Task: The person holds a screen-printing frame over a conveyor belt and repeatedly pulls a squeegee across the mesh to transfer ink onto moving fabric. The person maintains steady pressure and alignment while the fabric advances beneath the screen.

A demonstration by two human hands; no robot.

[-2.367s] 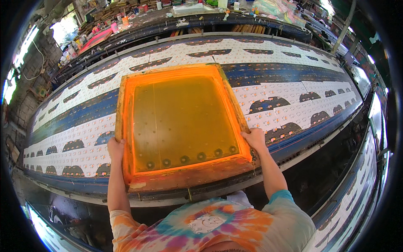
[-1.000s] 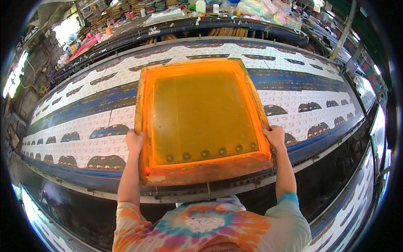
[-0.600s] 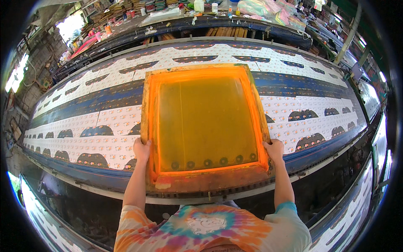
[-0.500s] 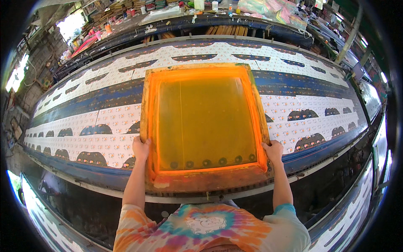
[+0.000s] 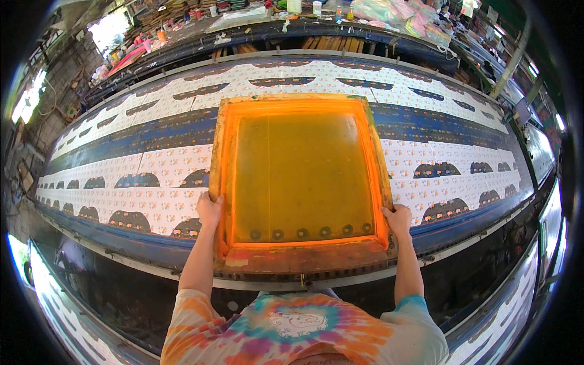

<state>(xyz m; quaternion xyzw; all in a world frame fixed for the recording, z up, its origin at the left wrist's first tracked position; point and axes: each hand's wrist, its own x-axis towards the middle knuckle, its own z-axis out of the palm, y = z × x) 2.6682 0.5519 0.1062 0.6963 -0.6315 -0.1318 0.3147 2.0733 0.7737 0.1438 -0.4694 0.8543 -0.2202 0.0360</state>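
Note:
A large wooden silk-screen frame point(image 5: 304, 176), its mesh a translucent yellow-brown and its inner border smeared bright orange, is in front of me over the long table. My left hand point(image 5: 210, 209) grips its left side rail near the lower corner, thumb on top. On the opposite rail my right hand point(image 5: 398, 219) is closed in the same way, its fingers partly hidden beneath the wood. White cut fabric pieces point(image 5: 121, 204) with small orange floral prints lie in rows on both sides of the frame. Whether the frame touches the fabric I cannot tell.
The dark blue printing table point(image 5: 438, 125) runs left to right, with a metal rail point(image 5: 146, 266) along its near edge. Another row of printed fabric point(image 5: 286, 72) lies farther back. Beyond it, a cluttered bench point(image 5: 243, 31) holds containers and plastic bags point(image 5: 389, 15).
The frame and both hands have shifted slightly to the right over the fabric. Both hands keep their hold on the side rails.

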